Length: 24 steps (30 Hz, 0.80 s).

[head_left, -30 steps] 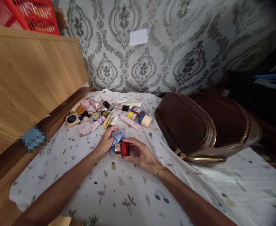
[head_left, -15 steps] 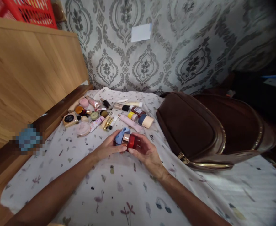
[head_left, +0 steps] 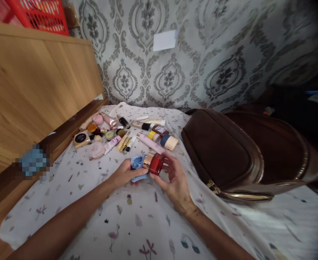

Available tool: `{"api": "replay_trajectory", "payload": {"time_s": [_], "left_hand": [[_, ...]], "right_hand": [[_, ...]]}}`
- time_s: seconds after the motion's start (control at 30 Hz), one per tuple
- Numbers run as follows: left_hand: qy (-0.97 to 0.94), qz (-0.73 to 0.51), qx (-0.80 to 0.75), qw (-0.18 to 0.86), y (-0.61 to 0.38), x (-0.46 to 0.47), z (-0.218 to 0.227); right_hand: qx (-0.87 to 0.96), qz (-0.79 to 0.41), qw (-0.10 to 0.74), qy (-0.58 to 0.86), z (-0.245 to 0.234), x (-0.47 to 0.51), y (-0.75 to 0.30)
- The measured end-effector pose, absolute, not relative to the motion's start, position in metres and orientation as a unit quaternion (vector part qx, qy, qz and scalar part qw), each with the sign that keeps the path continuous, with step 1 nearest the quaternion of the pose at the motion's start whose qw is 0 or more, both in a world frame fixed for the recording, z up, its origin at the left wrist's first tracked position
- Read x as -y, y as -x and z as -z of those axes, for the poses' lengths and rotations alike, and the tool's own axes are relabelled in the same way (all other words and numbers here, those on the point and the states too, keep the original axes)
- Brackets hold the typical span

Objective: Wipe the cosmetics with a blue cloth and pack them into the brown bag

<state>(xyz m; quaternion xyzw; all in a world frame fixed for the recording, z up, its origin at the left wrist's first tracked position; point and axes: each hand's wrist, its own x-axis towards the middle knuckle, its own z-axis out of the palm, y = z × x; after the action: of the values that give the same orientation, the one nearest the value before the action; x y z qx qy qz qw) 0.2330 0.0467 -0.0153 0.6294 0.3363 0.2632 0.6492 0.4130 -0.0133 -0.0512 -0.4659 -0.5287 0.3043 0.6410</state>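
Note:
A red glass bottle (head_left: 157, 164) with a shiny rose-gold cap lies sideways between my hands, above the bedsheet. The fingers and thumb of my right hand (head_left: 172, 176) are closed around its red end. Bunched in my left hand (head_left: 124, 172) is a light blue cloth (head_left: 137, 163), pressed against the cap end with the thumb along it. Just beyond the hands, a pink tube (head_left: 150, 142) and a bottle with a navy cap (head_left: 170, 142) lie on the sheet. Part of the cloth is hidden by the left fingers.
Several cosmetics are spread farther back, including a round pink compact (head_left: 96, 150) and a square case (head_left: 81, 138). A brown backpack (head_left: 215, 144) lies at the right. To the left stands a wooden cabinet (head_left: 39, 76) with a red basket (head_left: 45, 18) on top. Patterned wallpaper covers the wall behind.
The bottle has turned so that more of its red body shows. The cloth has shifted slightly left and lower around the cap end. The view has moved a little.

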Motion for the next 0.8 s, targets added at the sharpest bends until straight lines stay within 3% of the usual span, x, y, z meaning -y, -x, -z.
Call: {"api": "replay_trajectory", "payload": {"time_s": [0.1,0.3,0.5,0.8], "left_hand": [[-0.649,-0.257,-0.347,0.626,-0.233,-0.045,0.015],[-0.661,-0.305,-0.362,0.583,-0.23,-0.043,0.015],[-0.624,-0.425,-0.379,0.535,-0.228,-0.045,0.017],[-0.711,-0.383,-0.336,0.484,-0.226,-0.044,0.011]], "right_hand": [[0.494,-0.337,0.654,0.463,0.045,0.01,-0.414],[0.37,-0.545,0.649,0.38,0.025,0.014,-0.42],[0.348,-0.595,0.626,0.366,0.024,0.015,-0.418],[0.313,-0.606,0.628,0.374,0.032,0.014,-0.416]]}}
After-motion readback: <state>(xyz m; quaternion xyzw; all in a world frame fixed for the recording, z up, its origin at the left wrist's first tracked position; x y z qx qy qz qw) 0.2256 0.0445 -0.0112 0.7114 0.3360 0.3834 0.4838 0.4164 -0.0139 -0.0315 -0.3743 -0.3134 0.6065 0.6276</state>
